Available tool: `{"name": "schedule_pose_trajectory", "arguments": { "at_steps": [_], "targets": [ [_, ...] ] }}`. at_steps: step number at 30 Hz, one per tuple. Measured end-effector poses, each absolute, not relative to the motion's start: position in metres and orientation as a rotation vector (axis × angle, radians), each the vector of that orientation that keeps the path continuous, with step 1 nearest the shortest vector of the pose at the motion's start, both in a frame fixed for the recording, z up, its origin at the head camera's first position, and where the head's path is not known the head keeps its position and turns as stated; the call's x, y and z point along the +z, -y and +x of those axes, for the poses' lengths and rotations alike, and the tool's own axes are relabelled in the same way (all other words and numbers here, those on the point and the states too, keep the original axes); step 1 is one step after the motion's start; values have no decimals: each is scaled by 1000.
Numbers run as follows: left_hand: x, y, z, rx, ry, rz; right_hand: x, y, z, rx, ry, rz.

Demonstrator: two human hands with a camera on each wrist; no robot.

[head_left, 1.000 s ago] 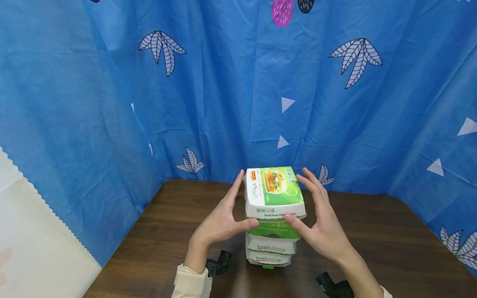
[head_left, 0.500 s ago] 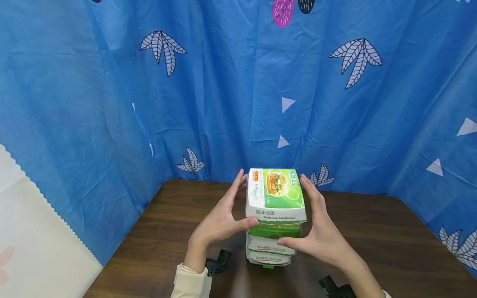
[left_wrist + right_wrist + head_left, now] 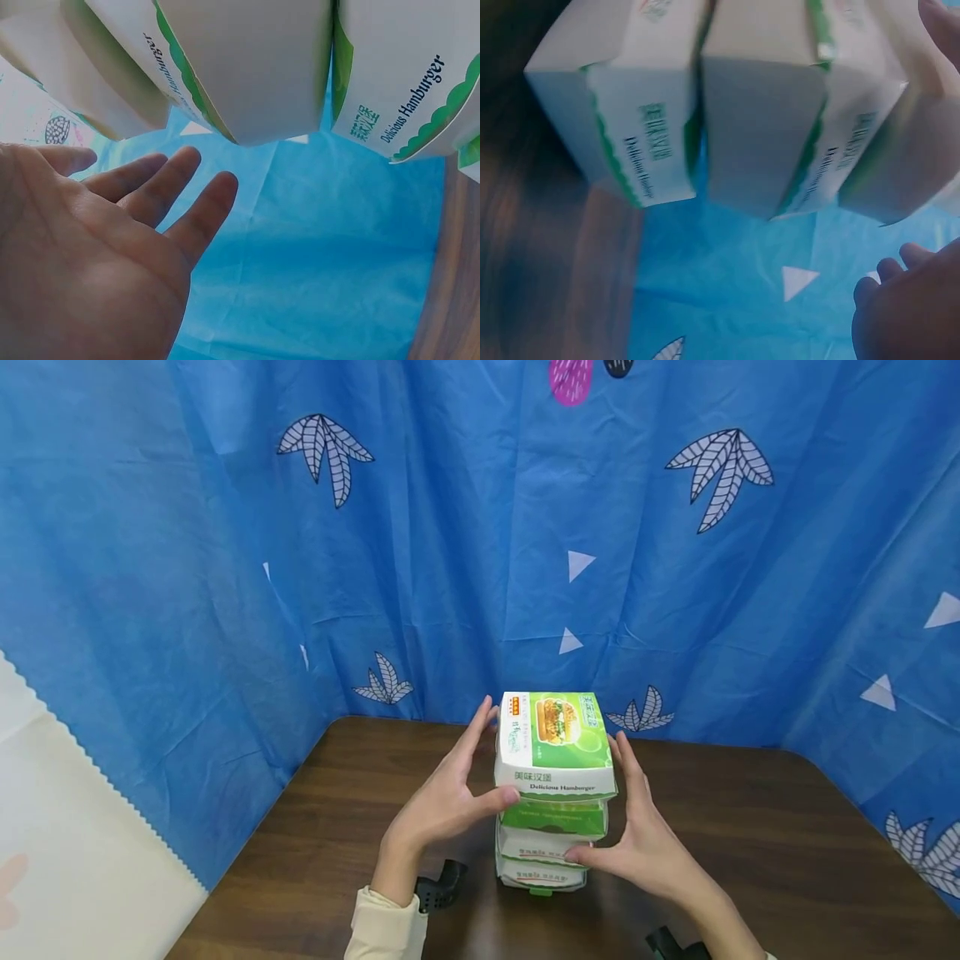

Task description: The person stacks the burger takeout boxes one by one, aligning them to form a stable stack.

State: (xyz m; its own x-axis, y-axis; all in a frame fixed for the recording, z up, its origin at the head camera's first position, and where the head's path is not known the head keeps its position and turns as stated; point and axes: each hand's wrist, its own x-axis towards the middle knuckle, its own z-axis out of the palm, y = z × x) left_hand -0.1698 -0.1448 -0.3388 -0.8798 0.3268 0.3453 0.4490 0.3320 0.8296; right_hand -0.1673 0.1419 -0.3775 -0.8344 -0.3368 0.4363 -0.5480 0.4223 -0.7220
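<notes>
Several hamburger boxes stand in a stack on the table. The top box (image 3: pixel 555 731) has a white and green lid with a burger picture; a green-fronted box (image 3: pixel 551 818) sits under it, above white-fronted boxes (image 3: pixel 534 874). My left hand (image 3: pixel 446 793) is at the stack's left side, fingers straight, its thumb overlapping the top box's lower front corner. On the right side, my right hand (image 3: pixel 648 847) has its fingers extended beside the upper boxes and its thumb over a lower white front. Both wrist views show straight or relaxed fingers beside the box walls (image 3: pixel 262 67).
The stack stands on a dark wooden table (image 3: pixel 360 760). Behind it hangs a blue curtain (image 3: pixel 465 527) with leaf prints. A cream scalloped-edge cloth (image 3: pixel 75 843) is at the left. Black wrist mounts (image 3: pixel 442 887) are on both arms.
The top box has turned slightly and sits straighter. My right hand has moved down, its thumb going from the top box's front to a lower box. My left hand has stayed almost still.
</notes>
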Motion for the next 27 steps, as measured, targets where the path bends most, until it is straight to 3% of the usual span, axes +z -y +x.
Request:
{"name": "schedule_pose_trajectory", "arguments": {
  "at_steps": [19,27],
  "targets": [
    [-338,143,-174,-1589,2464,-724,-396,-146,-187,1398,2528,819],
    [-339,143,-173,-1593,2485,-707,-409,-150,-201,1736,2551,1142]
  ]
}}
